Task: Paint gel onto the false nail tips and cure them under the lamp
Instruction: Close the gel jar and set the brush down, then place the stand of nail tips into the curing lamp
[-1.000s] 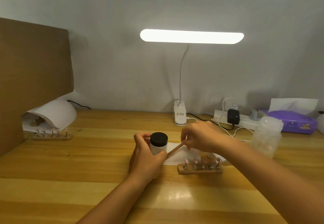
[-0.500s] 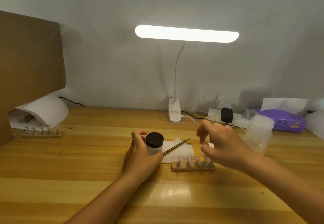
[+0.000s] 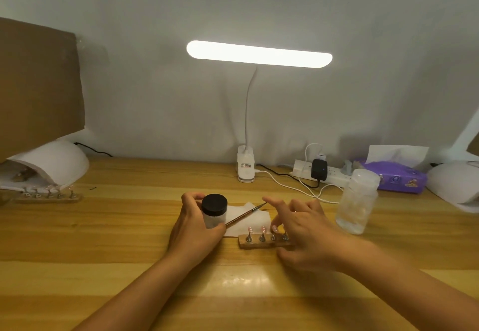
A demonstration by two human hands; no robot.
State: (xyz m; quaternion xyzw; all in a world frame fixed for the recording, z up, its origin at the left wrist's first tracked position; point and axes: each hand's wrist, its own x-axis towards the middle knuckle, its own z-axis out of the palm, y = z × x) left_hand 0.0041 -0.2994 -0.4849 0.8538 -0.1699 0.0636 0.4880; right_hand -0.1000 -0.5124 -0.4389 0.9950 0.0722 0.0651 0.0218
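My left hand (image 3: 194, 232) grips a clear gel jar (image 3: 214, 211) with a black lid, standing on the wooden desk. A thin brush (image 3: 246, 213) lies on a white wipe (image 3: 255, 220) just right of the jar. In front of the wipe, a wooden holder strip (image 3: 255, 243) carries several pink nail tips (image 3: 263, 229) on metal stands. My right hand (image 3: 308, 234) covers the strip's right end, thumb in front and fingers behind it, index finger stretched out. A white curing lamp (image 3: 57, 161) sits at the far left.
A second strip of nail tips (image 3: 49, 197) lies before the curing lamp, under a cardboard sheet (image 3: 39, 84). A lit desk lamp (image 3: 259, 54) stands at the back. A power strip (image 3: 318, 172), clear bottle (image 3: 359, 201), purple tissue pack (image 3: 396, 177) and another white lamp (image 3: 453, 183) fill the right.
My right hand let go of the brush, which now lies on the wipe, then moved right and down onto the holder strip. My left hand stayed on the jar.
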